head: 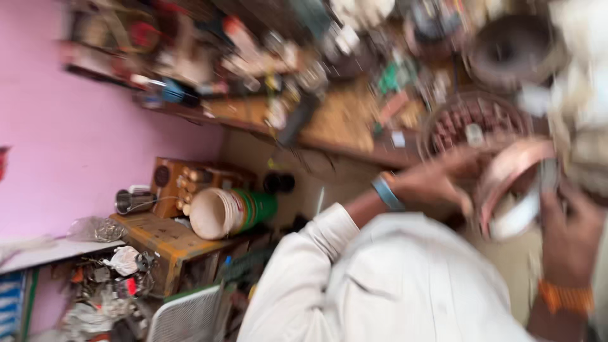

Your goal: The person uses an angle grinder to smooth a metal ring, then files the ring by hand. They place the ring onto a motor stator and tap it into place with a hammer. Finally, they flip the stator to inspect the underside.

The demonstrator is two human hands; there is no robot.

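Note:
The view is heavily blurred and tilted. My left hand [437, 183], with a blue band at the wrist, reaches out of a white sleeve and grips the near side of a round copper-coloured ring [514, 166] with a white inside. My right hand [570, 237], wearing an orange wrist band, holds the ring's other side from below. The ring hangs just in front of a round motor core with copper windings [472, 123] on the wooden bench [345, 123].
The bench carries several tools and small parts, and a dark round housing [513, 47] at its far right. Lower left stand a green and white bucket [231, 212] on its side, a wooden box [180, 183], a low orange table [161, 237] and a wire mesh panel [190, 316]. A pink wall [76, 126] fills the left.

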